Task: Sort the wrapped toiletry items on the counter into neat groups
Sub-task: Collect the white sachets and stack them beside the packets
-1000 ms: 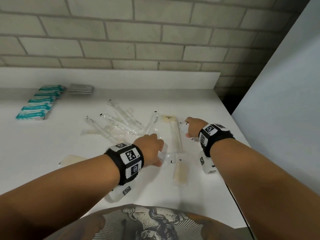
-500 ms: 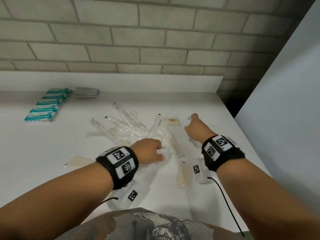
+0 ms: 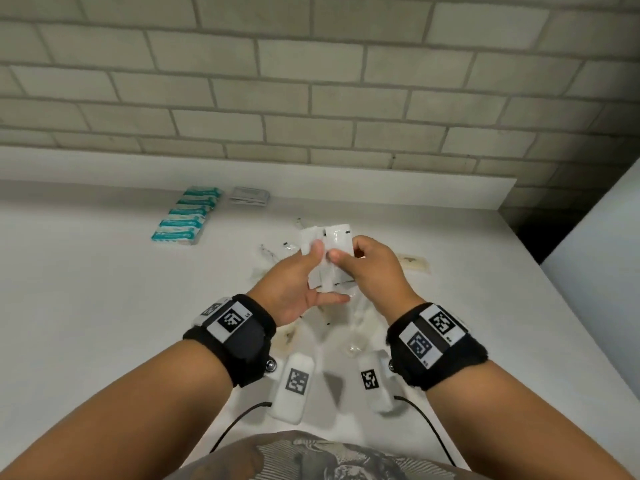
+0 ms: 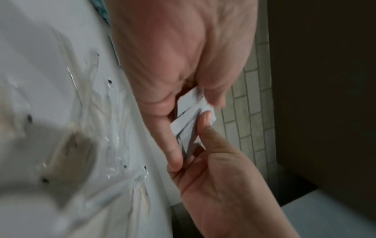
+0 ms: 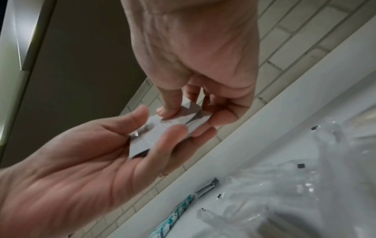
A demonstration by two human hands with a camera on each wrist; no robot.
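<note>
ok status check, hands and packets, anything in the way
Left hand and right hand both pinch small white packets above the counter. Clear-wrapped items lie loose below. Teal packets lined up at back left. Nothing blocking.

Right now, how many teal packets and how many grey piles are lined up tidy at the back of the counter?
Teal-and-white packets: 5
Grey packet stack: 1
Total: 6
</note>
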